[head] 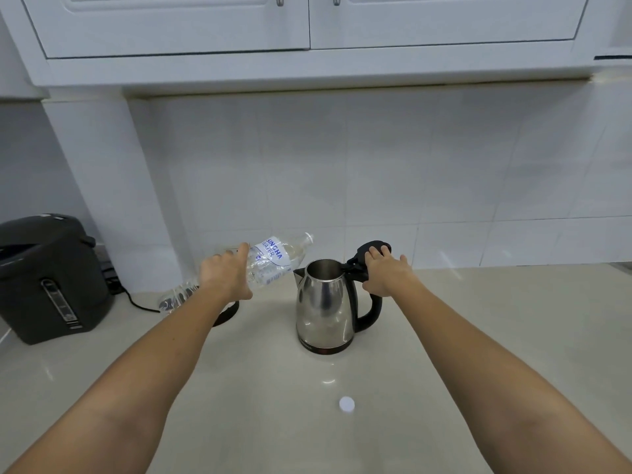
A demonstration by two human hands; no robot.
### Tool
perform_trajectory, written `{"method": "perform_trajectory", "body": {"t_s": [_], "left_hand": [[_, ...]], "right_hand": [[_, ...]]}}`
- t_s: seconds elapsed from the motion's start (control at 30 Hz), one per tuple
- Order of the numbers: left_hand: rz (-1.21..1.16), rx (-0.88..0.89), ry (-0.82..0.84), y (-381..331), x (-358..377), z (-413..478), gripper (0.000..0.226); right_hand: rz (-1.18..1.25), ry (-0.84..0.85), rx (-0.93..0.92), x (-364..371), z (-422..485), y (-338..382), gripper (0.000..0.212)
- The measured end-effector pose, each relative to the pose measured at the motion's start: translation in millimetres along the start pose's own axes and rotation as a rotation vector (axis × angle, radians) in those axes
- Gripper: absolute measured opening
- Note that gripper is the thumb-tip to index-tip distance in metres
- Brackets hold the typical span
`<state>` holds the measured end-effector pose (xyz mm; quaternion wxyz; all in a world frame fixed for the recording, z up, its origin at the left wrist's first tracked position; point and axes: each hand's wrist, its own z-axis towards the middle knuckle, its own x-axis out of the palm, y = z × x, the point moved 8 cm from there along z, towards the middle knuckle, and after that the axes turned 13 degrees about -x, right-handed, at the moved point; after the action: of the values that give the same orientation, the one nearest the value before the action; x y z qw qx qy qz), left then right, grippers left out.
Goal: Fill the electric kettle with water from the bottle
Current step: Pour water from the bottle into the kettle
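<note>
A steel electric kettle [323, 307] with a black handle stands on the pale counter [444, 336], off its base. Its black lid [371, 249] is flipped up and the mouth is uncovered. My right hand [388, 273] rests on the top of the handle, fingers touching the raised lid. My left hand [227, 275] grips a clear plastic water bottle [273, 260] with a blue-lettered label. The bottle is uncapped and tilted, its neck raised up and to the right, just left of the kettle's spout. No water is seen flowing.
The white bottle cap [346, 403] lies on the counter in front of the kettle. The kettle's black base [225, 314] sits behind my left forearm. A dark thermo pot [51, 278] with a cord stands at the far left. White tiled wall and cabinets rise behind.
</note>
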<state>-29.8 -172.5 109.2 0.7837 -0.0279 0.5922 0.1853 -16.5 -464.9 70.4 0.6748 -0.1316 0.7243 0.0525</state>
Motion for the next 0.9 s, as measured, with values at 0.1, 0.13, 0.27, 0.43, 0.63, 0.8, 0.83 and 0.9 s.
{"method": "perform_trajectory", "body": {"t_s": [0.1, 0.13, 0.27, 0.43, 0.63, 0.8, 0.83, 0.9], "left_hand": [[0.005, 0.004, -0.006, -1.4, -0.9, -0.1, 0.077], [0.007, 0.005, -0.007, -1.6, -1.4, 0.1, 0.076], [0.025, 0.011, -0.014, -3.4, -4.5, 1.4, 0.073], [0.057, 0.027, -0.021, -5.9, -6.4, 1.5, 0.072], [0.066, 0.042, -0.018, -6.5, -6.7, 0.8, 0.071], [0.067, 0.037, -0.023, -5.6, -7.9, 0.5, 0.071], [0.065, 0.036, -0.024, -5.4, -8.0, 0.6, 0.071], [0.062, 0.036, -0.026, -4.9, -8.0, 1.4, 0.07]], "right_hand": [[0.002, 0.0, -0.003, 0.1, -0.1, -0.2, 0.074], [0.003, 0.001, -0.004, 0.1, -0.1, -0.1, 0.074], [0.005, -0.002, -0.006, 0.5, 0.0, -0.5, 0.074], [0.014, -0.011, -0.01, 0.4, -0.7, -0.6, 0.073], [0.015, 0.0, -0.012, 0.6, -1.4, -0.4, 0.074], [0.016, -0.002, -0.011, 0.8, -1.3, -0.2, 0.073], [0.015, -0.004, -0.011, 0.7, -1.0, -0.3, 0.073], [0.015, -0.006, -0.009, 0.7, -0.8, -0.5, 0.073]]}}
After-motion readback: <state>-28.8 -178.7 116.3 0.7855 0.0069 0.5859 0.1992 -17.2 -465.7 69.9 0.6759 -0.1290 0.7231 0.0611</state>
